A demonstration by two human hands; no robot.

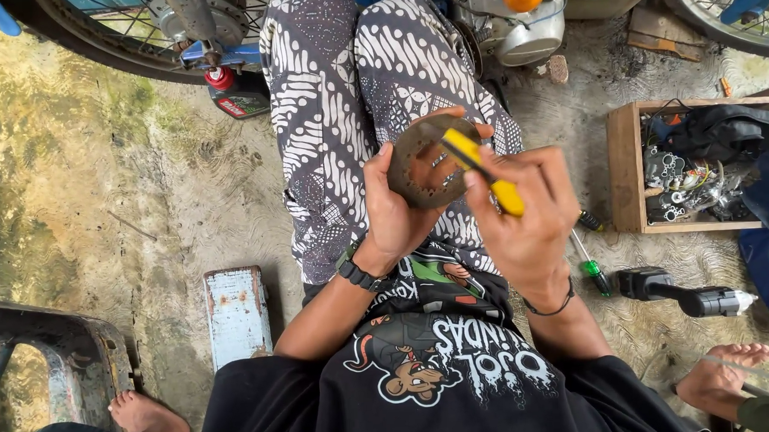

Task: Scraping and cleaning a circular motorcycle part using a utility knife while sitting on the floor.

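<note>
Brake shoe (423, 164), rusty and ring-shaped, sits mid-frame above the lap, face tilted up toward the camera. Left hand (393, 216) cups it from below left, fingers wrapped round the rim. Right hand (523, 219) comes in from the right, pinching a yellow tool (484, 170) whose long axis runs diagonally, tip on the shoe's upper edge.

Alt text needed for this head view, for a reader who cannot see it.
Seen from above, a seated person's left hand holds a rusty round metal part while the right hand works a yellow-handled tool against it. A wooden toolbox sits to the right.
</note>
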